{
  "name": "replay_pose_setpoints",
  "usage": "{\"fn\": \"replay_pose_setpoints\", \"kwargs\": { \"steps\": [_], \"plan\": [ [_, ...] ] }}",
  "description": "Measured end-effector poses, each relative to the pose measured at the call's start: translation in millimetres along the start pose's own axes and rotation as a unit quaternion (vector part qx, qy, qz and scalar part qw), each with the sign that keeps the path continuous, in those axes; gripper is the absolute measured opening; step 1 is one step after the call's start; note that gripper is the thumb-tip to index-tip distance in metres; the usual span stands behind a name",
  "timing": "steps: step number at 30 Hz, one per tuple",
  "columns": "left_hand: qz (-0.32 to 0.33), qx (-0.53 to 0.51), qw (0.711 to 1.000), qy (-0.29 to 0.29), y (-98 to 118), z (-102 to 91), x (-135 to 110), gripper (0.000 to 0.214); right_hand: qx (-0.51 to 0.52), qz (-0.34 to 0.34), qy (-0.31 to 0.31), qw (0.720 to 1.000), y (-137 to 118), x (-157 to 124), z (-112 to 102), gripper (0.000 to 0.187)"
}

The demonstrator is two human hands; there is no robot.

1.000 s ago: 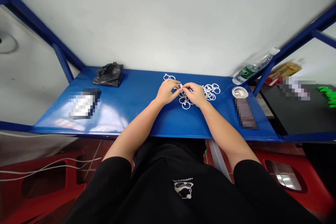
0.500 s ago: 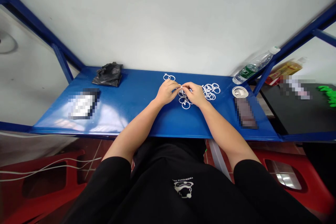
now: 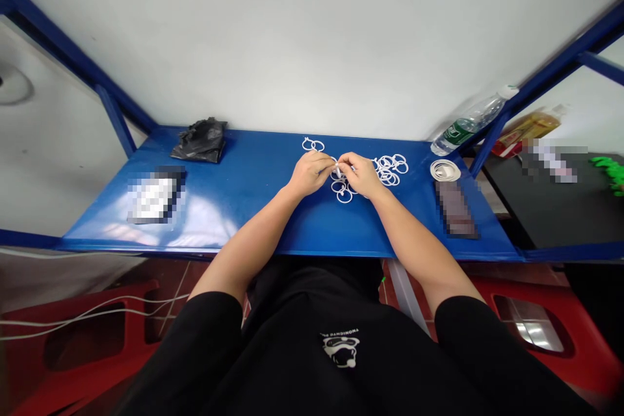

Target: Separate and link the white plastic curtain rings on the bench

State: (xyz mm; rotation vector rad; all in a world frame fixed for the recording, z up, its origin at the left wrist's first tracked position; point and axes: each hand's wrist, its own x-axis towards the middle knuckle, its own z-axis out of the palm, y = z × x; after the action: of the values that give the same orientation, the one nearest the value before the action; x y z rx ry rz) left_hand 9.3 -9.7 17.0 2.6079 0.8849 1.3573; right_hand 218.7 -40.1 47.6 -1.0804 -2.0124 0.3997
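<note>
Head view: left hand (image 3: 308, 173) and right hand (image 3: 361, 174) pinched a white piece (image 3: 337, 169) between them, grip barely changed from half a second earlier, so handling likely unfinished; white rings (image 3: 389, 175) at right hand's three o'clock, ring pair (image 3: 313, 143) at left's twelve.

One head-worn camera looks forward and down over the blue tabletop (image 3: 253, 172).

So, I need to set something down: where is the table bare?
On the blue table, a wide patch lies between the black bag and left hand; a narrow one between the white rings and white coil. It's crowded around the right hand.
</note>
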Motion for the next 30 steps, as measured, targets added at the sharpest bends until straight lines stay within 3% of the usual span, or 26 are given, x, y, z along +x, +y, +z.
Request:
{"fn": "replay_pose_setpoints", "kwargs": {
  "steps": [5,10,13,19,23,26,30],
  "plan": [
    [-0.04,0.014,0.999,-0.005,1.0,1.6,0.2,0.034,-0.018,-0.004,0.034,0.999,-0.7,-1.2,5.0,0.02],
    [-0.061,-0.003,0.994,-0.09,6.1,1.5,0.0,0.034,-0.073,-0.017,0.045,0.996,6.4,-0.1,7.7,0.025],
    [-0.115,0.037,0.987,-0.108,4.5,2.1,-2.9,0.043,-0.114,-0.011,0.039,0.993,13.7,1.5,6.3,0.026],
    [-0.241,0.131,0.946,-0.174,-6.4,3.1,-7.7,0.067,-0.193,-0.019,-0.058,0.979,18.5,1.9,9.5,0.033],
    [-0.238,0.13,0.94,-0.207,-4.0,3.7,-7.3,0.07,-0.233,0.0,-0.094,0.968,14.9,1.0,13.5,0.042],
    [-0.237,0.129,0.942,-0.2,-0.4,3.0,-7.0,0.066,-0.238,0.004,-0.118,0.964,13.3,-0.1,15.6,0.047],
    [-0.237,0.122,0.947,-0.18,2.5,1.4,-6.1,0.053,-0.234,0.019,-0.196,0.952,12.2,-2.0,18.2,0.059]
  ]
}}
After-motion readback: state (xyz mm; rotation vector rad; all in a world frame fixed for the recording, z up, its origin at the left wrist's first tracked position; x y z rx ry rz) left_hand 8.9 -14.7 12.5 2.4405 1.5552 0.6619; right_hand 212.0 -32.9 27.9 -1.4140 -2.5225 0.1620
